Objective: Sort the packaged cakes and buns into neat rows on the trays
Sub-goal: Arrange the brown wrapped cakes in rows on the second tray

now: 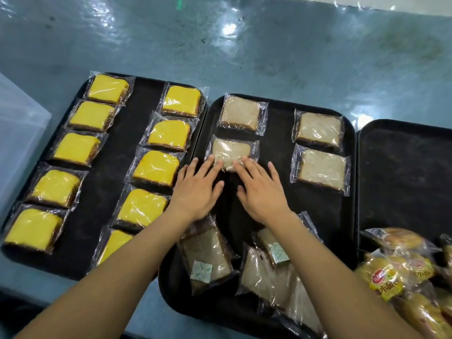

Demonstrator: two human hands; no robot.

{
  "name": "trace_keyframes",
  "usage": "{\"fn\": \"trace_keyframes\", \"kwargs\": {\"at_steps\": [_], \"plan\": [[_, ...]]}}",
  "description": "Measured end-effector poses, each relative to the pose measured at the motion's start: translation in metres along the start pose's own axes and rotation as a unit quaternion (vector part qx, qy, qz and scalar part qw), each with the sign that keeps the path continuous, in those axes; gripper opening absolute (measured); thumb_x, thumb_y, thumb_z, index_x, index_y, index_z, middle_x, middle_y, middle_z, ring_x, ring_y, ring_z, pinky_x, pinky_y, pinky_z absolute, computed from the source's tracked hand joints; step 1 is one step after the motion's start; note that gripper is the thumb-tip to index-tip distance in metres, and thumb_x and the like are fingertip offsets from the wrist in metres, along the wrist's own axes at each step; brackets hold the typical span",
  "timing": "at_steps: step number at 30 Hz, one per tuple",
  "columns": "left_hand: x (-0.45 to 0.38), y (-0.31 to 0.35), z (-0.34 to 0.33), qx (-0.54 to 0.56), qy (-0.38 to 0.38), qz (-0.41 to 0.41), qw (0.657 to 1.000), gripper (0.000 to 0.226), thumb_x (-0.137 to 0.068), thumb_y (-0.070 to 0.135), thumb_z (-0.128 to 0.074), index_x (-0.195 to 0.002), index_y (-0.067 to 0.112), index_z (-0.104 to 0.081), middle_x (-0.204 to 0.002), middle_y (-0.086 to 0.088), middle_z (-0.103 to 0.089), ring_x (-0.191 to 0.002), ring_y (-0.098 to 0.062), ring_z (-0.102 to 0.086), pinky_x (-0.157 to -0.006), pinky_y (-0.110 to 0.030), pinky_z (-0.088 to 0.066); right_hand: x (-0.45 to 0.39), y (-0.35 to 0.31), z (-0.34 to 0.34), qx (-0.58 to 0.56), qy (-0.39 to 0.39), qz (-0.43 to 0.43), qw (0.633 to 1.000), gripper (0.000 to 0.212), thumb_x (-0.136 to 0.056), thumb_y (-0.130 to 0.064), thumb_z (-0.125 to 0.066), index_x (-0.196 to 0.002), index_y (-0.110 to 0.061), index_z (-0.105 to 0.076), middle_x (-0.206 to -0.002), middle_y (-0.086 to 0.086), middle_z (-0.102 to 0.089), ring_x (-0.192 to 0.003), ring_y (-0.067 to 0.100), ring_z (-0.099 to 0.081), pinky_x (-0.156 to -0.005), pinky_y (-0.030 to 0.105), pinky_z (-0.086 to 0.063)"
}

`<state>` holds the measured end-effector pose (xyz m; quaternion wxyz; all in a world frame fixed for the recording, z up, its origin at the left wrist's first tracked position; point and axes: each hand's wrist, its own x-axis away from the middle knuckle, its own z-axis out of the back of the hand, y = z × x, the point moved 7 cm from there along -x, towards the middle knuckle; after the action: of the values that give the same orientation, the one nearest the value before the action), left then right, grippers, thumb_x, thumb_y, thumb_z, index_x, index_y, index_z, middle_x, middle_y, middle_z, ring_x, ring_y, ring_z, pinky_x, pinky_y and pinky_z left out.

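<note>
Three black trays lie side by side. The left tray (144, 99) carries two rows of wrapped yellow cakes (156, 167). On the middle tray (276, 152), three wrapped pale brown cakes (241, 113) lie flat in two columns. A further brown cake (231, 150) sits in the left column. My left hand (198, 189) and my right hand (261, 192) lie flat, fingers spread, fingertips touching its near edge. Several loose brown cakes (208, 258) are heaped at the near end under my forearms. Packaged buns (396, 272) are piled on the right tray (403, 172).
The trays rest on a glossy teal surface (244, 57). A translucent plastic box (17, 133) stands at the far left. The far part of the right tray is bare.
</note>
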<state>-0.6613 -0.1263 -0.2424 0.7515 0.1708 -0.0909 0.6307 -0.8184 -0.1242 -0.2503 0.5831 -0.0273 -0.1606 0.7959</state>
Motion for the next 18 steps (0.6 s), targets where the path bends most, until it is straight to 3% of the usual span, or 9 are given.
{"fn": "trace_keyframes", "kwargs": {"at_steps": [5,8,12,15,18], "plan": [[-0.032,-0.002,0.014,0.014,0.002,-0.005,1.0,0.057,-0.103,0.044,-0.037,-0.157,0.034,-0.021,-0.166,0.007,-0.018,-0.149,-0.033,-0.019,-0.118,-0.051,-0.019,-0.025,0.005,0.012,0.005,-0.007,-0.012,1.0,0.064,-0.099,-0.033,-0.049,-0.159,-0.024,-0.028,-0.164,0.0,-0.028,-0.152,0.019,-0.024,-0.123,0.054,-0.012],[-0.022,-0.008,0.017,0.041,0.006,-0.012,0.999,0.055,-0.101,0.034,-0.043,-0.154,0.035,-0.028,-0.163,0.005,-0.028,-0.144,-0.034,-0.029,-0.115,-0.052,-0.028,-0.012,-0.004,0.02,-0.016,0.032,-0.018,0.999,0.057,-0.096,-0.029,-0.052,-0.151,-0.024,-0.041,-0.156,0.001,-0.042,-0.144,0.023,-0.037,-0.12,0.049,-0.023],[0.046,-0.015,0.016,0.074,0.076,-0.041,0.993,0.047,-0.095,0.023,-0.046,-0.141,0.023,-0.05,-0.144,-0.004,-0.05,-0.123,-0.034,-0.048,-0.102,-0.048,-0.041,0.039,-0.032,0.018,-0.071,0.046,-0.028,0.996,0.042,-0.093,-0.031,-0.052,-0.135,-0.028,-0.056,-0.129,-0.002,-0.059,-0.118,0.025,-0.054,-0.1,0.044,-0.037],[0.117,-0.019,-0.005,0.098,0.097,-0.069,0.988,0.044,-0.087,0.024,-0.045,-0.129,0.02,-0.058,-0.131,-0.005,-0.054,-0.112,-0.033,-0.053,-0.094,-0.05,-0.046,0.087,-0.06,0.009,-0.089,0.058,-0.03,0.994,0.031,-0.091,-0.034,-0.051,-0.12,-0.027,-0.062,-0.109,-0.004,-0.063,-0.099,0.024,-0.057,-0.087,0.041,-0.039],[0.176,-0.024,-0.04,0.101,0.053,-0.072,0.991,0.05,-0.087,0.031,-0.054,-0.137,0.028,-0.054,-0.147,-0.001,-0.047,-0.124,-0.032,-0.049,-0.099,-0.048,-0.046,0.122,-0.074,-0.002,-0.072,0.037,-0.077,0.994,0.033,-0.094,-0.043,-0.045,-0.11,-0.024,-0.067,-0.099,-0.001,-0.065,-0.094,0.027,-0.059,-0.089,0.043,-0.041]]}}
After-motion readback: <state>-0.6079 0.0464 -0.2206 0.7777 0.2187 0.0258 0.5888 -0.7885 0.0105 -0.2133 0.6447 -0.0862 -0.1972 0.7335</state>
